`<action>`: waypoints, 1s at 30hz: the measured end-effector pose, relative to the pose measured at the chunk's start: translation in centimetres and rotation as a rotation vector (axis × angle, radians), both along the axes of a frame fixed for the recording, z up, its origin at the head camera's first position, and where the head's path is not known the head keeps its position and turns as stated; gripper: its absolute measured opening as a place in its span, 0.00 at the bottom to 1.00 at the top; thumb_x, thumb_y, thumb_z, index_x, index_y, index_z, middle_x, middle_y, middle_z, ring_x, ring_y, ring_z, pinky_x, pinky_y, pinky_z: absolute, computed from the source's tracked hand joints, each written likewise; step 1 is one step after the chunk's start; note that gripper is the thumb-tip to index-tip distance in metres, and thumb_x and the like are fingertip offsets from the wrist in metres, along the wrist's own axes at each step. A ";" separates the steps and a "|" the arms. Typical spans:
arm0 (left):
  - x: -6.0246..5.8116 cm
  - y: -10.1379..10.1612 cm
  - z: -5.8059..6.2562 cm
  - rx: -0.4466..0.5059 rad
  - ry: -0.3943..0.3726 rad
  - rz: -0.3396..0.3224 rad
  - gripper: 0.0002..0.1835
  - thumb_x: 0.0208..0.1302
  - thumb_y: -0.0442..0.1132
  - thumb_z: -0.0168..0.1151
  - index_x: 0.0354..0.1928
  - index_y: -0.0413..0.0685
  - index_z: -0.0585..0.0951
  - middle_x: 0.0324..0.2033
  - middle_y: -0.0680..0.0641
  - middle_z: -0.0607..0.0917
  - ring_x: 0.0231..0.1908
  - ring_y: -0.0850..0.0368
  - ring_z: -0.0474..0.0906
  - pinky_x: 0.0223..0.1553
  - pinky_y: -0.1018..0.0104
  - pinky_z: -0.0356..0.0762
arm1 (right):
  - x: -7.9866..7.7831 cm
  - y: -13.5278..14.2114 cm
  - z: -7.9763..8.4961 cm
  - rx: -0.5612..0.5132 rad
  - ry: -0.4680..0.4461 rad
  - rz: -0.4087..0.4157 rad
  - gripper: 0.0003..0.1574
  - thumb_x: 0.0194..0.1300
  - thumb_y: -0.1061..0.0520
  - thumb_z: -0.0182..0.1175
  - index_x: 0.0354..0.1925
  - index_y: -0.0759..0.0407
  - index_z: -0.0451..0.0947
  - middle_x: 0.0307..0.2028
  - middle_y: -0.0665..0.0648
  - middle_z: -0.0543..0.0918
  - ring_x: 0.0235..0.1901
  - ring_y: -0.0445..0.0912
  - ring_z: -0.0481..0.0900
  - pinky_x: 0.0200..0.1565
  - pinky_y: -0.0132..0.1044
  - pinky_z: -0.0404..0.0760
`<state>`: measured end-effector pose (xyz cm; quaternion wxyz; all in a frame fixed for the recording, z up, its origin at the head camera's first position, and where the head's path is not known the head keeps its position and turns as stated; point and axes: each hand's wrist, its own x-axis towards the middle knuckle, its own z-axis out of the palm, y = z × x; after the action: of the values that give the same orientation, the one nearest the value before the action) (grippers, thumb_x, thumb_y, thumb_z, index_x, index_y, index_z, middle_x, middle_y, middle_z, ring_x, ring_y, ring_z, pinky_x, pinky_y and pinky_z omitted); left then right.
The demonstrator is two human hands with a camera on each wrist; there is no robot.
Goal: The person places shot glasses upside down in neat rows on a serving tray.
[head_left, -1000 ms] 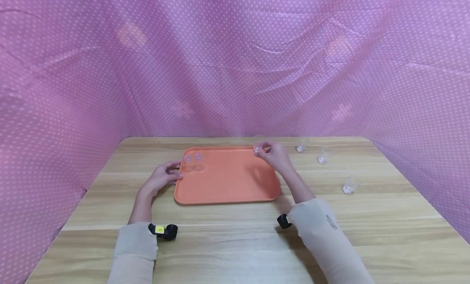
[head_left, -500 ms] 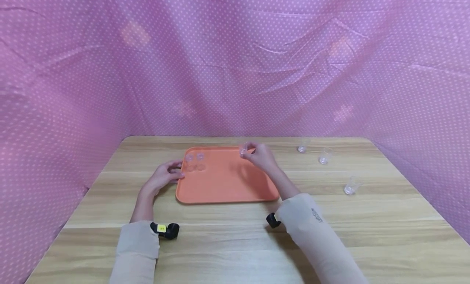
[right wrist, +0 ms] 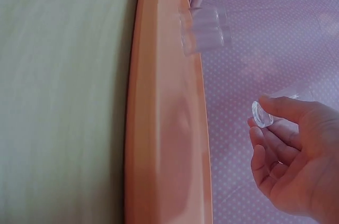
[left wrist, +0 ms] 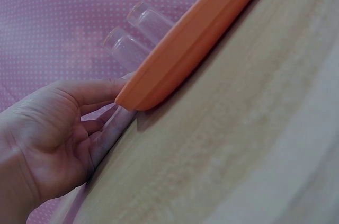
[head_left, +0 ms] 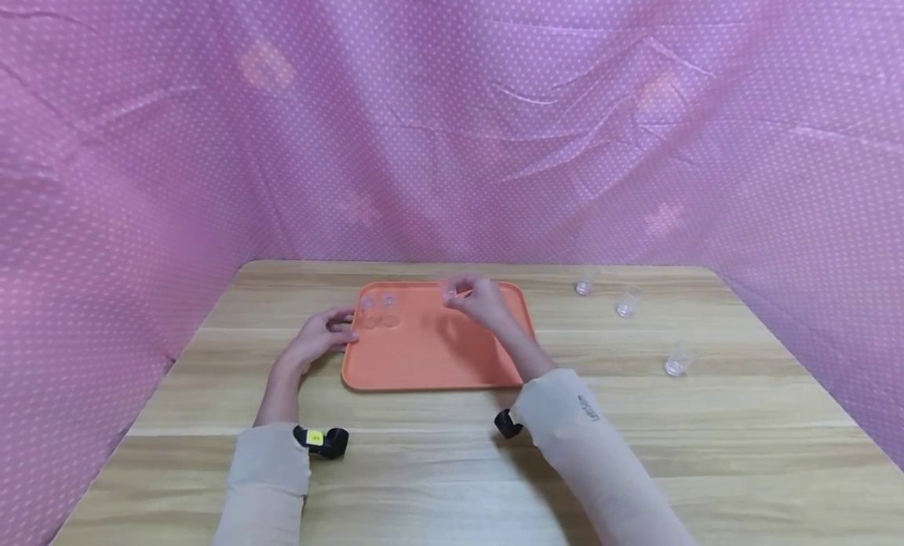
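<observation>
An orange tray point(head_left: 424, 365) lies on the table. My left hand point(head_left: 314, 342) grips its left edge; in the left wrist view the thumb lies at the rim and other fingers reach under it. Two small clear glasses point(head_left: 388, 301) stand side by side in the tray's far left corner, upright and close together. My right hand point(head_left: 486, 304) holds another clear glass point(head_left: 448, 293) over the far middle of the tray. In the right wrist view, thumb and fingers pinch this glass point(right wrist: 262, 114) near its thick base, clear of the tray surface.
Three more clear glasses stand on the table right of the tray: one glass point(head_left: 584, 285) at the back, a second glass point(head_left: 625, 305) nearer, and a third glass point(head_left: 676, 364) nearest. A pink dotted curtain point(head_left: 452, 138) hangs behind the wooden table point(head_left: 395, 467).
My right hand has carried its glass leftward, from the tray's far right corner to its far middle. My left hand keeps its hold on the tray edge.
</observation>
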<state>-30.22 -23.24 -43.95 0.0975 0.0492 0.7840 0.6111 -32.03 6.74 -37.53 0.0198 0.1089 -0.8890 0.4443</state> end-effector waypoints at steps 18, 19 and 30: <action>-0.1 0.1 0.1 -0.003 -0.006 0.005 0.35 0.58 0.27 0.58 0.67 0.36 0.58 0.58 0.34 0.66 0.43 0.50 0.74 0.42 0.63 0.80 | -0.3 -1.9 -1.4 -0.031 0.081 0.015 0.10 0.52 0.58 0.68 0.34 0.60 0.83 0.34 0.52 0.83 0.26 0.43 0.76 0.26 0.30 0.76; -0.1 0.1 0.1 -0.003 -0.007 0.005 0.35 0.58 0.27 0.58 0.67 0.36 0.58 0.58 0.34 0.66 0.43 0.50 0.74 0.42 0.63 0.80 | -0.3 -2.0 -1.4 -0.026 0.082 0.009 0.10 0.53 0.57 0.68 0.34 0.60 0.83 0.34 0.52 0.83 0.26 0.42 0.75 0.26 0.29 0.75; -0.1 0.0 0.1 0.012 0.008 -0.015 0.34 0.58 0.25 0.57 0.66 0.32 0.57 0.56 0.32 0.66 0.40 0.54 0.75 0.40 0.64 0.80 | -0.6 -3.0 -1.4 -0.216 -0.021 -0.002 0.16 0.57 0.60 0.64 0.44 0.64 0.81 0.38 0.57 0.83 0.36 0.47 0.73 0.33 0.32 0.75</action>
<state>-30.29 -23.24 -43.82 0.0986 0.0582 0.7803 0.6148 -32.63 3.73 -38.90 0.0227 0.1006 -0.8361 0.5387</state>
